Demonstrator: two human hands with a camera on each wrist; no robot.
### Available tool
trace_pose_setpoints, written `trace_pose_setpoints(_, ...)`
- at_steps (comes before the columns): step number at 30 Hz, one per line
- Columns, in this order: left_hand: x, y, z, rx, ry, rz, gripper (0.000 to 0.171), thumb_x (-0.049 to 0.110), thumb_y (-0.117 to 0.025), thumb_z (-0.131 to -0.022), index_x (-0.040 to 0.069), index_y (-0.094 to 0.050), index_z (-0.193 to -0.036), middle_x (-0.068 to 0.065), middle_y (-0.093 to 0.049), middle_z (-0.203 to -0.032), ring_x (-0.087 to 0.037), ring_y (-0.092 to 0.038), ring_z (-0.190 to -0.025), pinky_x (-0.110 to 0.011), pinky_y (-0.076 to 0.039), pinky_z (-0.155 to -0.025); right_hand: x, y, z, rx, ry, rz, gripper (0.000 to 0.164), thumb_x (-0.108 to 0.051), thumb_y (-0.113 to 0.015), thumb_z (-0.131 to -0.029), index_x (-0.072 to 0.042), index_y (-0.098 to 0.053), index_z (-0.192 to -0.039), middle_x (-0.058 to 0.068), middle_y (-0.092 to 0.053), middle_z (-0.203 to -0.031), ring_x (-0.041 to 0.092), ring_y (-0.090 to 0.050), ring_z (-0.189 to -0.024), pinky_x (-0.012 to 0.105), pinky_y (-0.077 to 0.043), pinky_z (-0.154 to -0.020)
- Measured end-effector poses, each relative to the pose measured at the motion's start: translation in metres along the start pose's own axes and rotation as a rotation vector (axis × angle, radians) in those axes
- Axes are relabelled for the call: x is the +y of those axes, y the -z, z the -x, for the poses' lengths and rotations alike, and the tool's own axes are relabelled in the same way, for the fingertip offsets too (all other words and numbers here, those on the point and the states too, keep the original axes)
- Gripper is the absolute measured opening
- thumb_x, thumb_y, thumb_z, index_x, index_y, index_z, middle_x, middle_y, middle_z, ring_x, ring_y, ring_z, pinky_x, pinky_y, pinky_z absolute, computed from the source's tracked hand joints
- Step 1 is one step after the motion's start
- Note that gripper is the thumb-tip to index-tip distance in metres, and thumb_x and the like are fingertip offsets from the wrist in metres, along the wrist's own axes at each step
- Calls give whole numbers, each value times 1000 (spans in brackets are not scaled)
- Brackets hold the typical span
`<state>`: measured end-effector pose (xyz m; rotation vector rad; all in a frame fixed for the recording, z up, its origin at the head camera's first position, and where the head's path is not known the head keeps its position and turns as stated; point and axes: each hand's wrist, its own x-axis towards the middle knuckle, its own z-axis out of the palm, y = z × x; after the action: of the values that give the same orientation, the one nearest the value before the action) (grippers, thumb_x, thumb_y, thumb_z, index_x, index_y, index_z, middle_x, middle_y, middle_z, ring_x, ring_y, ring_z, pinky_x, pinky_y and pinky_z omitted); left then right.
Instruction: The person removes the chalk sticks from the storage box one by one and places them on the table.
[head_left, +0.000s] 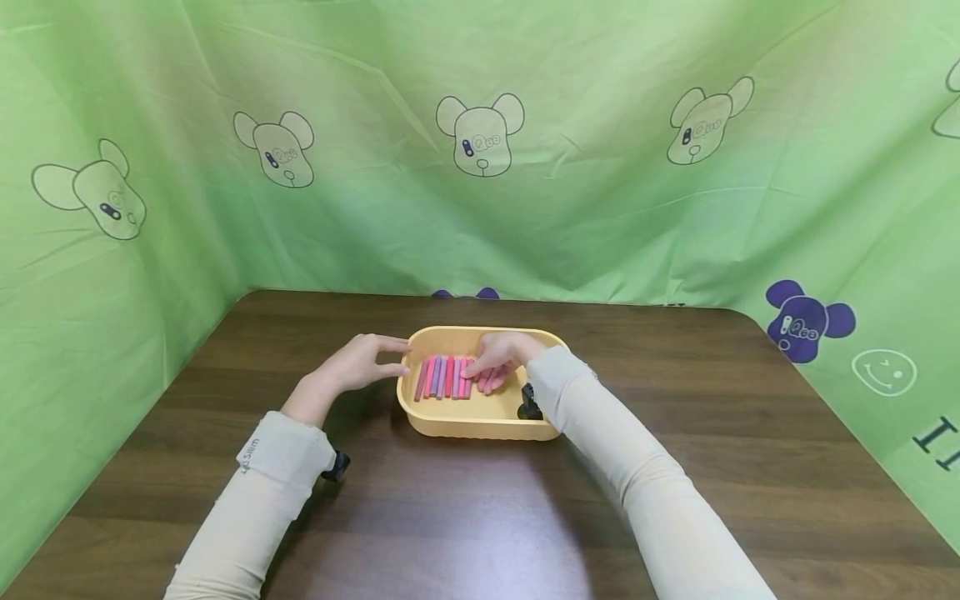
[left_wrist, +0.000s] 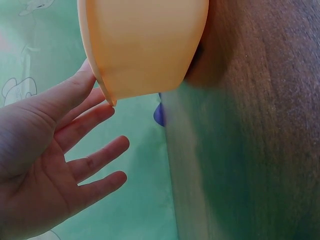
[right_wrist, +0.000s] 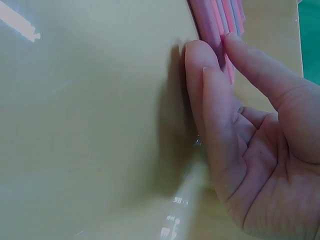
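Note:
A row of thin pink, red and purple sticks (head_left: 448, 379) lies side by side in the left half of a yellow tray (head_left: 480, 429) with raised walls. My right hand (head_left: 498, 360) reaches into the tray at the row's right end. Its thumb and fingers lie on either side of a purple stick (right_wrist: 206, 22) there, close against it. At the tray's left end, my left hand (head_left: 360, 363) touches the rim with thumb and fingertips. The left wrist view shows that hand (left_wrist: 55, 135) with its other fingers spread and relaxed.
The tray stands on a dark wooden table (head_left: 420, 517). A black wrist-camera part (head_left: 529, 403) at the right wrist hangs over the tray's right side. Green cloth (head_left: 360, 217) with printed bear heads hangs behind the table and along its sides.

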<state>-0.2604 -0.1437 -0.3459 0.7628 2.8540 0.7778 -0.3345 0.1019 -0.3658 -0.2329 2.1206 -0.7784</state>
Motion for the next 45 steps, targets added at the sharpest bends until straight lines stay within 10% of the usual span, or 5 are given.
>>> trace_pose_setpoints(45,-1,-5,0,52,-41,-91,41,26,-59,-91,2,-60,-124,-14,-57,-132,-30,-50,-127,-44,-38,-108,-4,23,24,-38,143,-81,16,-14,-53,-92,-3,-62,-84,0,-67,-67,6,-64,-59,17,-55,-60)
